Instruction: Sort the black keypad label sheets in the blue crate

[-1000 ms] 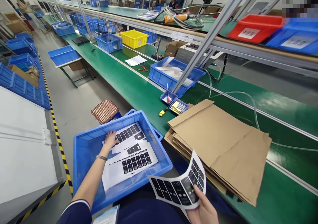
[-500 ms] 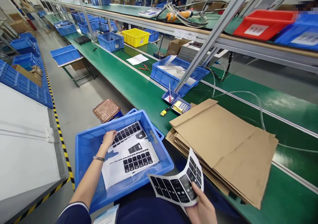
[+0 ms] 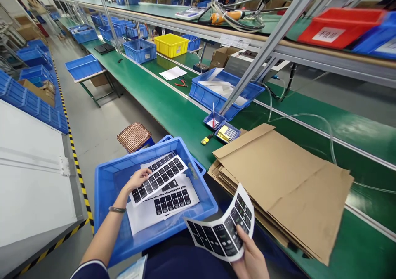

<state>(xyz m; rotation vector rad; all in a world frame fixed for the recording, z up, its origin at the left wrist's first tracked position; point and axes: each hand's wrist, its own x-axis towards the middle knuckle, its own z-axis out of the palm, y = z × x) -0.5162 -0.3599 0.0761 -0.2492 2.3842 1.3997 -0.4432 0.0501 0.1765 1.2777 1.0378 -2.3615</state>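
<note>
My left hand (image 3: 140,179) reaches into a large blue bin (image 3: 107,213) and pinches a white sheet of black labels (image 3: 163,175) by its edge. That sheet is lifted at a slant over other printed sheets (image 3: 172,202) lying in the bin. On the right, my right hand (image 3: 250,254) grips a second, curled label sheet (image 3: 221,237) between thumb and fingers, just outside the bin's near right corner. Its black labels face up towards me. The fingers under this sheet are hidden.
A stack of flat brown cardboard (image 3: 284,184) lies on the green bench (image 3: 173,109) to the right. Near it are a yellow-handled tool (image 3: 206,139) and two small blue trays (image 3: 228,133). A metal post (image 3: 269,52) slants up behind. A woven-topped stool (image 3: 134,138) stands beyond the bin.
My left hand has drawn a label sheet up and towards me, over the other sheets in the bin. The right hand holds its curled sheet in nearly the same place.
</note>
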